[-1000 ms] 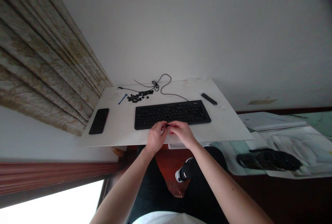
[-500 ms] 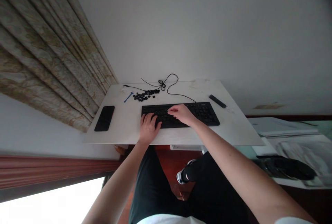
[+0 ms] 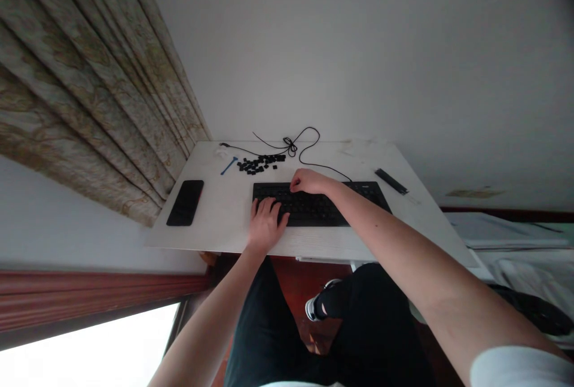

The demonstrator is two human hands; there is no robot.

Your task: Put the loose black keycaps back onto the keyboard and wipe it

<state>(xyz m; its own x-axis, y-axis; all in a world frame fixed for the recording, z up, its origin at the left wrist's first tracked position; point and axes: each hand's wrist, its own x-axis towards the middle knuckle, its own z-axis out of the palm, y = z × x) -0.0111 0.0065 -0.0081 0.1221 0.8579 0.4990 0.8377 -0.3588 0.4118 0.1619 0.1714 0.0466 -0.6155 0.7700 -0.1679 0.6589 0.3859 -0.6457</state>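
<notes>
A black keyboard [image 3: 323,218] lies on the white desk [image 3: 224,213] in front of me. My left hand [image 3: 265,222] rests on its front left part, fingers spread over the keys. Above the keyboard's back edge, left of its middle, my right hand [image 3: 307,182] is held with the fingertips pinched together. Whatever may be between those fingertips is too small to make out. Just behind the keyboard is a loose pile of small black keycaps [image 3: 258,165], and a blue stick-like tool [image 3: 229,165] lies left of the pile.
A black phone [image 3: 185,203] lies at the desk's left side. The keyboard's cable [image 3: 290,148] runs looped along the back. At the right is a slim black bar [image 3: 391,181]. A patterned curtain [image 3: 112,76] hangs on the left, and a wall [image 3: 341,46] rises behind the desk.
My right hand has moved away from me and slightly left over the keyboard, toward its back edge. My left hand stays on the keys. The whole view has shifted slightly.
</notes>
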